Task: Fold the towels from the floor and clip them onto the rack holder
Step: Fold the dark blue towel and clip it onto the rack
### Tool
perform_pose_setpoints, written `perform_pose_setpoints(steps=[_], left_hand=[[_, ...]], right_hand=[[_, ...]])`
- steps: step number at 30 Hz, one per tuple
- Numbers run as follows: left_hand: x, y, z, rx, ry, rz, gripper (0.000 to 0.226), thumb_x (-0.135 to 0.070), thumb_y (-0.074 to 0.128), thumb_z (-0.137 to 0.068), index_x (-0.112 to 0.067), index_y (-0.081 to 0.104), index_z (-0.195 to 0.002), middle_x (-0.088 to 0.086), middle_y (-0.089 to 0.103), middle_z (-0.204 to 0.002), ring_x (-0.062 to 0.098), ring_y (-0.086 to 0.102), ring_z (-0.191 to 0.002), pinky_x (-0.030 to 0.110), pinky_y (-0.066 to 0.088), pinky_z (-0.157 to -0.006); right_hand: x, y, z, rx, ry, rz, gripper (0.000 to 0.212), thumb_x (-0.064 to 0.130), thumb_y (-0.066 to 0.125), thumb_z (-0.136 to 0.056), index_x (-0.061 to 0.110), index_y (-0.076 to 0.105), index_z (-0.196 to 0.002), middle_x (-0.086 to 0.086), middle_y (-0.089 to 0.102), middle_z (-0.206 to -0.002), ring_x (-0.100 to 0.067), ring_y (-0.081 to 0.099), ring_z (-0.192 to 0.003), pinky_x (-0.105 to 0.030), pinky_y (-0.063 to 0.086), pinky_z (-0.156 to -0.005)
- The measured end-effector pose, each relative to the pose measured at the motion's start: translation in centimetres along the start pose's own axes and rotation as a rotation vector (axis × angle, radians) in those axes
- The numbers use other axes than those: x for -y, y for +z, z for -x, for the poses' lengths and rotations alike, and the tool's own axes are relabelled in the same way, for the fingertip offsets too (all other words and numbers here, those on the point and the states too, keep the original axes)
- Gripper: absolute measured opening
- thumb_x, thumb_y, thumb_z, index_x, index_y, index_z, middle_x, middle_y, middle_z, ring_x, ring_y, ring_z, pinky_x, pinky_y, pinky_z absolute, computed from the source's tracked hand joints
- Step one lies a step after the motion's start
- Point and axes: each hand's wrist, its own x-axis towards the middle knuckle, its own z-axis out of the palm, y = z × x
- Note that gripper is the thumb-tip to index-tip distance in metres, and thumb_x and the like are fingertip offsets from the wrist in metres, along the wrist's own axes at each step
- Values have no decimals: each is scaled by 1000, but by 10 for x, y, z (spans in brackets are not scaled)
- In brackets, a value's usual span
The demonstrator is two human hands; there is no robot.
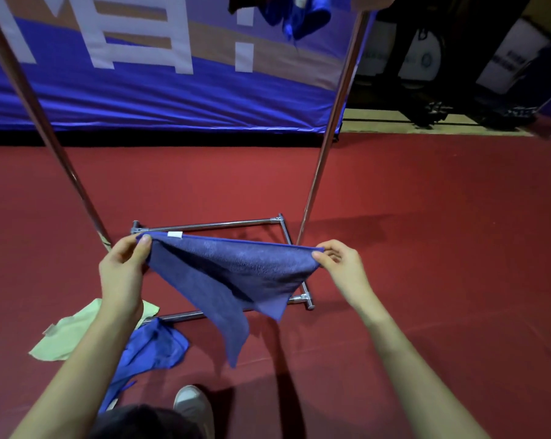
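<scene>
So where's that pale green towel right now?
In the head view the pale green towel lies on the red floor at lower left, partly hidden by the left forearm, beside a crumpled blue towel and the rack's base bar.

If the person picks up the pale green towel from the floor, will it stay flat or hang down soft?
Probably it hangs soft: the pale green towel lies rumpled on the red floor, and the similar blue towel, pinched by the left hand and right hand, sags between its corners. It looks thin, so likely light.
</scene>
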Motion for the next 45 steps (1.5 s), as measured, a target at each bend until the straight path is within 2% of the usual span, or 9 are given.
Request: perform_pose_setpoints(steps=[6, 13, 19, 23, 29, 33, 37, 41, 45], left_hand=[[-2, -1, 0, -27, 43, -44, 10, -13, 53, -93, -13, 63, -93, -3, 58, -78, 5, 50, -69, 6, 44, -54], [-7, 10, 6, -38, 14, -35, 10, -12, 60, -89, -6, 65, -94, -12, 64, -66, -2, 55, -57, 10, 48, -52], [-7, 43, 32, 71, -71, 28, 11, -4, 61, -86, -7, 62, -76, -12, 64, -52, 1, 59, -50, 13, 52, -53], [-6, 63, 51, 204, -107, -34, 12, -4, 67, -82, -14, 69, -76, -8, 71, -64, 3, 66, -61, 16, 55, -62], [-1, 60, 60, 328, -143, -135, 16, -4, 68, -81, -19, 73, -85, 2, 76, -84, 13, 70, -80, 27, 55, -79], [-1, 58, 65, 360, -126, -182, 16, -6, 67, -82, -21, 73, -82, -4, 75, -76, 8, 68, -73, 19, 55, -70], [-8, 69, 65, 331, -132, -133, 14, -5, 66, -82, -17, 73, -82, -7, 73, -69, 3, 66, -67, 13, 51, -62], [-20, 84, 61, 371, -102, -99, 19, -8, 63, -86, -22, 73, -77, -13, 70, -63, -2, 61, -65, 15, 53, -64], [-21, 90, 57, 342, -108, -75, 9, -12, 67, -83, -20, 72, -81, -8, 73, -72, 4, 67, -73, 18, 56, -69]], right_hand=[[14, 2, 5, -13, 84, -267, 12, 11, 59, -89, 17, 58, -79, -4, 57, -75, -8, 49, -71, -21, 41, -65], [27, 22, 14, -181, 34, -312, 12, 4, 62, -85, 11, 56, -77, -2, 56, -64, 0, 48, -56, -14, 38, -53], [49, 76, 33, -113, 16, -311, 27, -3, 62, -82, 18, 48, -70, 4, 47, -58, 3, 41, -46, -11, 34, -50], [56, 107, 47, 13, -49, -205, 23, 2, 64, -82, 18, 51, -71, 8, 51, -64, -1, 45, -56, -12, 38, -58], [51, 110, 53, -26, -47, -206, 13, 10, 64, -83, 14, 55, -75, 8, 56, -67, -10, 51, -60, -21, 41, -59], [53, 109, 60, -29, -41, -217, 9, 10, 65, -83, 14, 59, -78, 2, 62, -71, -19, 58, -63, -23, 44, -60], [58, 106, 60, -17, -42, -252, 20, 4, 63, -83, 23, 61, -77, 2, 66, -79, -6, 61, -67, -14, 45, -63], [64, 93, 52, -35, -73, -285, 23, 0, 56, -87, 20, 64, -82, 3, 67, -87, -2, 61, -76, -13, 45, -72], [66, 88, 51, 51, -106, -241, 36, -8, 46, -87, 21, 65, -93, 7, 57, -100, 7, 57, -85, -7, 41, -77]])
